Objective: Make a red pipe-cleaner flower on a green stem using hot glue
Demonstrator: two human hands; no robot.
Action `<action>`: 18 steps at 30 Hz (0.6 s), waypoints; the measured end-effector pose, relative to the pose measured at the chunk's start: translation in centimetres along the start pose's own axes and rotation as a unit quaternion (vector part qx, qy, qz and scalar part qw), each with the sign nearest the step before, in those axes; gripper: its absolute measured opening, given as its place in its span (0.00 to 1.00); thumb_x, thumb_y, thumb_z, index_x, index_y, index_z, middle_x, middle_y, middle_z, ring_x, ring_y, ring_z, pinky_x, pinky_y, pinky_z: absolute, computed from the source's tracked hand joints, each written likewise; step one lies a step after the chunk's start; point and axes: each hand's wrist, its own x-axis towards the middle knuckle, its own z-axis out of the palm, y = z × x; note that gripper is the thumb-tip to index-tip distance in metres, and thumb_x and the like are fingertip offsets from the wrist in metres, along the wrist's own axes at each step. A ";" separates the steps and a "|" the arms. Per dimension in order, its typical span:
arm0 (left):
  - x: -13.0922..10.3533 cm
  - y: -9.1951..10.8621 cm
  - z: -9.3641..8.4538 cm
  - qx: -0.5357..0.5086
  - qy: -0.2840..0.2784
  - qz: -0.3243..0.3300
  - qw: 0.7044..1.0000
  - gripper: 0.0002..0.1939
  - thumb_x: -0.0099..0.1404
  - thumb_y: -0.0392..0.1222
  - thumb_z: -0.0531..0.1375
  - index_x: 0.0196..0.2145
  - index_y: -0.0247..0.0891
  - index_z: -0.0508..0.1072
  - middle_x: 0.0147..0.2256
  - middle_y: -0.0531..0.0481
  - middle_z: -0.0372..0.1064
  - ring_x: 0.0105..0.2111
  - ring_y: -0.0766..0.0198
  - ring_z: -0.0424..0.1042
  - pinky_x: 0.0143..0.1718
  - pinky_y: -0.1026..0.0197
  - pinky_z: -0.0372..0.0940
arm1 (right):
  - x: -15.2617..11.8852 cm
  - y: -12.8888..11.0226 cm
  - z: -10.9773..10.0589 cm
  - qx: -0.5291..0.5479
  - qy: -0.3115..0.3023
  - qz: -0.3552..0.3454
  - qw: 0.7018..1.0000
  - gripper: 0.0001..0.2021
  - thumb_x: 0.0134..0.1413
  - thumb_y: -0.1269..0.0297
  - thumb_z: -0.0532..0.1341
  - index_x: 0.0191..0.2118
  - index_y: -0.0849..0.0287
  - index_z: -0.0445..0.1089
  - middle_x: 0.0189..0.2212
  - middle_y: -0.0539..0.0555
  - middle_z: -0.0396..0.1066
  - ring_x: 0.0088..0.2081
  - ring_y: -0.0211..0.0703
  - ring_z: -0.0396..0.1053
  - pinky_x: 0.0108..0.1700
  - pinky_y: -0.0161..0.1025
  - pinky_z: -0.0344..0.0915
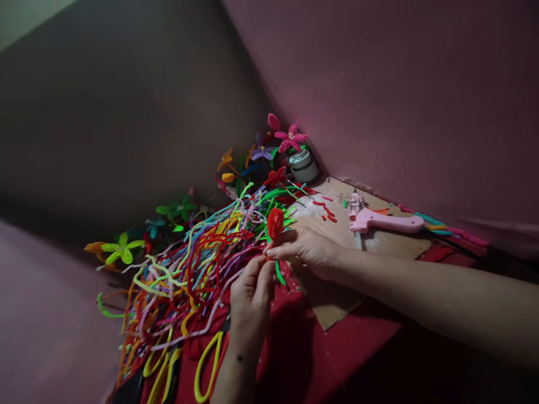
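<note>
A red pipe-cleaner flower [275,223], its head a closed bud, stands upright between my hands. My right hand [309,251] pinches it just below the bud. My left hand [254,283] is closed, thumb and fingertips pressed together at the lower end of the same flower; the exact grip there is partly hidden. Green pipe-cleaner pieces [280,273] show beside and behind the fingers. Left of the hands spreads a large tangled heap of many-coloured pipe cleaners [202,261].
A pink glue gun [385,220] lies on a brown board [337,300], near red snippets [324,210]. Behind are a grey-lidded jar [303,166] and finished flowers, including a pink one [291,138] and a yellow-green one [123,247]. Yellow-handled scissors [206,365] lie on the red cloth [290,359].
</note>
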 end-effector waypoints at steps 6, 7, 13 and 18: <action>0.0 -0.8 -0.1 0.221 0.081 0.155 0.960 0.06 0.61 0.40 0.55 0.30 0.38 0.71 0.22 0.53 0.64 0.21 0.69 0.62 0.25 0.66 0.56 | -0.4 -0.3 0.6 -0.034 0.015 0.009 0.999 0.07 0.35 0.69 0.69 0.24 0.64 0.72 0.22 0.49 0.69 0.25 0.33 0.63 0.30 0.33 0.59; -0.1 -0.6 -0.2 0.192 0.070 0.127 0.971 0.07 0.61 0.40 0.55 0.29 0.37 0.70 0.20 0.54 0.62 0.20 0.70 0.59 0.24 0.67 0.55 | -0.5 -0.4 0.7 -0.039 0.008 0.008 0.999 0.07 0.34 0.69 0.69 0.25 0.64 0.72 0.22 0.48 0.69 0.25 0.33 0.63 0.30 0.33 0.59; -0.2 1.1 -0.8 -0.104 0.005 -0.087 0.991 0.11 0.58 0.46 0.59 0.25 0.35 0.67 0.16 0.59 0.52 0.16 0.74 0.49 0.16 0.70 0.46 | -0.6 -1.0 0.9 -0.093 -0.053 -0.015 0.994 0.06 0.38 0.67 0.67 0.26 0.63 0.72 0.25 0.49 0.69 0.31 0.35 0.65 0.37 0.34 0.59; 0.0 1.0 -1.1 -0.260 -0.072 -0.144 0.952 0.10 0.59 0.43 0.59 0.25 0.35 0.66 0.15 0.60 0.52 0.13 0.77 0.46 0.14 0.72 0.44 | -0.7 -1.3 0.6 -0.143 -0.034 0.018 0.989 0.10 0.38 0.62 0.67 0.27 0.63 0.72 0.23 0.49 0.67 0.26 0.33 0.60 0.29 0.33 0.55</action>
